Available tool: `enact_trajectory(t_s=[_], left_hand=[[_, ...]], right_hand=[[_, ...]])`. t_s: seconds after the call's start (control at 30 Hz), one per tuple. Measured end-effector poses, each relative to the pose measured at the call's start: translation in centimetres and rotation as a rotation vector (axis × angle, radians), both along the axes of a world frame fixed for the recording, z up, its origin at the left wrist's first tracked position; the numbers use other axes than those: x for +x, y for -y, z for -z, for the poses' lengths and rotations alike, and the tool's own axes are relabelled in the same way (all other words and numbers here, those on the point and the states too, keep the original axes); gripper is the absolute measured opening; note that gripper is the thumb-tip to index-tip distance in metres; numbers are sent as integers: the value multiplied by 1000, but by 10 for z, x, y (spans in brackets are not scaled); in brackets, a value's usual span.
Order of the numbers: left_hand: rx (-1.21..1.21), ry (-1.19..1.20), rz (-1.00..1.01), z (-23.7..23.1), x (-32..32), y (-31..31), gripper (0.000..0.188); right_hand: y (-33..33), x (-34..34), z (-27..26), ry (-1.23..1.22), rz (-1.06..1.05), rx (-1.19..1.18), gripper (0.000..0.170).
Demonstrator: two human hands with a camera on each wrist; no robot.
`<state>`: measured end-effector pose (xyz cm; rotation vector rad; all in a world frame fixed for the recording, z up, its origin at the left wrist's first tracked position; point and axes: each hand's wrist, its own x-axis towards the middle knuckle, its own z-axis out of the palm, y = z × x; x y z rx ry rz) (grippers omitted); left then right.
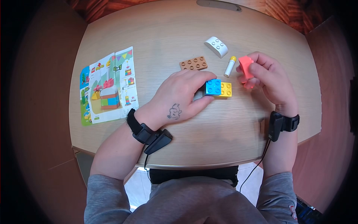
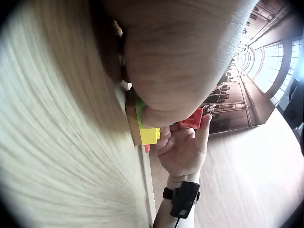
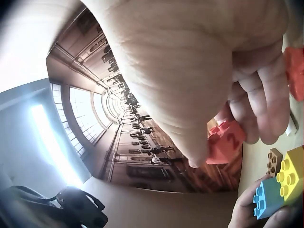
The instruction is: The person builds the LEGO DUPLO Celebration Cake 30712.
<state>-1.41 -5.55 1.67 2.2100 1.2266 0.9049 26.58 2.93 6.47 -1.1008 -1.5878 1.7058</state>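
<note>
My left hand [image 1: 182, 91] grips a small stack of toy building bricks on the table between thumb and fingers. On its top are a blue brick [image 1: 213, 87] and a yellow brick [image 1: 226, 89], side by side. From the left wrist, a green brick [image 2: 140, 112] shows lower down, with a brown layer [image 2: 134, 124] along the bottom. Raised to the right of the stack, my right hand [image 1: 274, 76] pinches a red brick [image 1: 245, 66], marked with a 2 in the right wrist view. Another red piece [image 3: 295, 73] lies under that hand, partly hidden in the head view.
Behind the stack lie a brown studded plate [image 1: 194, 63], a white curved brick [image 1: 215, 46] and a white candle piece [image 1: 229, 67] with a yellow tip. An open instruction leaflet [image 1: 108, 84] lies on the left of the wooden table [image 1: 156, 41].
</note>
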Motion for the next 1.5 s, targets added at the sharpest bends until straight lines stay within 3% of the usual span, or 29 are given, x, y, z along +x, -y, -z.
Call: enact_trajectory(t_s=[0.17,0.3,0.43,0.57,0.67,0.9,1.23,1.3,1.5], left_hand=[[17,6,4,0,0,-1,44],[-28,25,15,3,0,-2,42],[-21,16,1,5,-1,-1,42],[16,43,11,10,0,-1,43],[24,41,10,10,0,-1,43],[-42,0,3,1,0,-1,43],[-3,9,-9,2,2,-1,42],[-7,-1,-10,0,1,0,42],[8,4,-1,2,1,-1,42]], right_hand=[[10,-9,-16,-1,55,-43,36],[2,4,-6,-11,-20,-41,38],[6,0,3,-167,-12,-5,44],[1,4,1,20,-86,15,48],[1,0,9,-31,-77,117,48],[10,-6,-5,-8,-5,73,44],[0,3,-2,8,-137,-10,41],[9,-10,-4,-13,-48,94,40],[8,-7,1,90,-89,228,46]])
